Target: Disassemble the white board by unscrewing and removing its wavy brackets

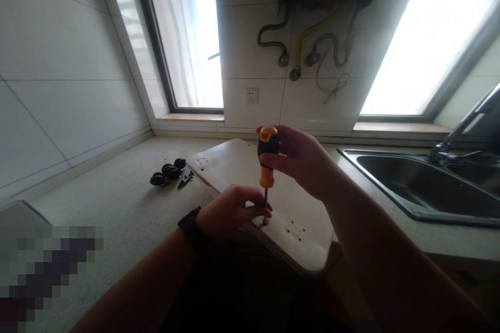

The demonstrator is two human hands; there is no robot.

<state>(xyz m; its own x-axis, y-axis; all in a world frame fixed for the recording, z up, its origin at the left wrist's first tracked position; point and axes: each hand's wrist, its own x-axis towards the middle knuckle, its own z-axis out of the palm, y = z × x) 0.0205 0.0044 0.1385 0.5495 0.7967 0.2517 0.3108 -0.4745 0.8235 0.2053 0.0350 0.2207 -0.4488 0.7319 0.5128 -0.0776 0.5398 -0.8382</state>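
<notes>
A screwdriver (pixel 267 178) with a yellow and black handle stands nearly upright, its tip down on a screw (pixel 265 221) near the front edge of a pale board (pixel 238 166). My right hand (pixel 299 158) is closed around the handle. Lower down, my left hand (pixel 238 210), below a black wristband, pinches the shaft close to the tip; whether its fingers also touch the screw I cannot tell. Beside the pinch, a group of small holes (pixel 296 230) shows in the board's near right corner. The board lies on the counter, its front corner jutting over the edge.
Several black casters (pixel 167 171) and a few loose screws (pixel 185 180) lie on the counter left of the board. A steel sink (pixel 390 177) with a faucet (pixel 464 125) is at the right. Hoses (pixel 299 44) hang on the back wall above a socket (pixel 252 95).
</notes>
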